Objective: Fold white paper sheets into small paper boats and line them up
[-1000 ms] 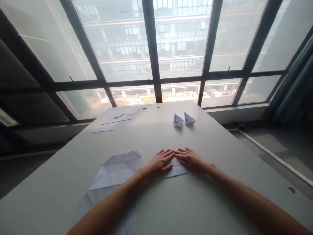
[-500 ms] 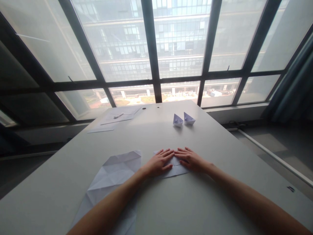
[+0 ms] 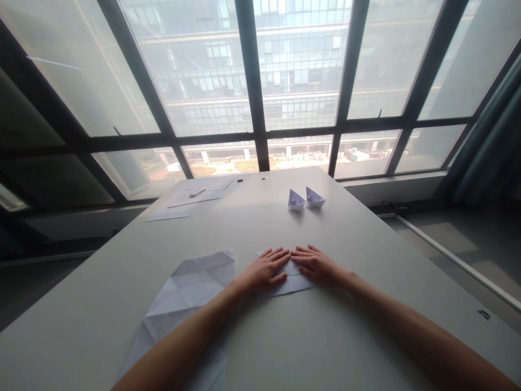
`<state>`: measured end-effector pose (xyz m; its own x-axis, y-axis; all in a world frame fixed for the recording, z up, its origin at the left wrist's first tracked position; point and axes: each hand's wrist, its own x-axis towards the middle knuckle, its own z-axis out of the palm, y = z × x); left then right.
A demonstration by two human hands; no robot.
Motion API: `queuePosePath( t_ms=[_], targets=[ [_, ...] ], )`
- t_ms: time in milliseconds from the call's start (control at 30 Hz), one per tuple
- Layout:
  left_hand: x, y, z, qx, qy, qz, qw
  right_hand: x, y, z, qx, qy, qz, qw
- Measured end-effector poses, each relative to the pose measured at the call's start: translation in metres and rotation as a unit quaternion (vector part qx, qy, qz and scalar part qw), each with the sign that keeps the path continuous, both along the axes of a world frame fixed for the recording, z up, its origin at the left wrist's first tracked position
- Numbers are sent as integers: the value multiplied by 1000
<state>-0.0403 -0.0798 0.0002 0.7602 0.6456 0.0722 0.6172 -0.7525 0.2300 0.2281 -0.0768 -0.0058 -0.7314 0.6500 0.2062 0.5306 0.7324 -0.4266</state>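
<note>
My left hand (image 3: 264,270) and my right hand (image 3: 315,265) lie flat side by side on a small folded white paper (image 3: 290,283) in the middle of the grey table (image 3: 325,336). Both hands have their fingers stretched out, fingertips nearly touching. Most of the folded paper is hidden under my palms. A larger creased white sheet (image 3: 185,296) lies just left of my left forearm.
Two small white paper boats (image 3: 297,200) (image 3: 315,197) stand farther back on the table. Flat sheets with a white pen (image 3: 197,191) lie at the far left corner. Large windows with dark frames rise behind the table.
</note>
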Motion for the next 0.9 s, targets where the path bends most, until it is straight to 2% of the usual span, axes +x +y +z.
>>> queuePosePath(
  t_ms=[900],
  targets=[
    [0,0,0,-2,-5,4,1000,0,0,0,-9,10,0,1000]
  ],
)
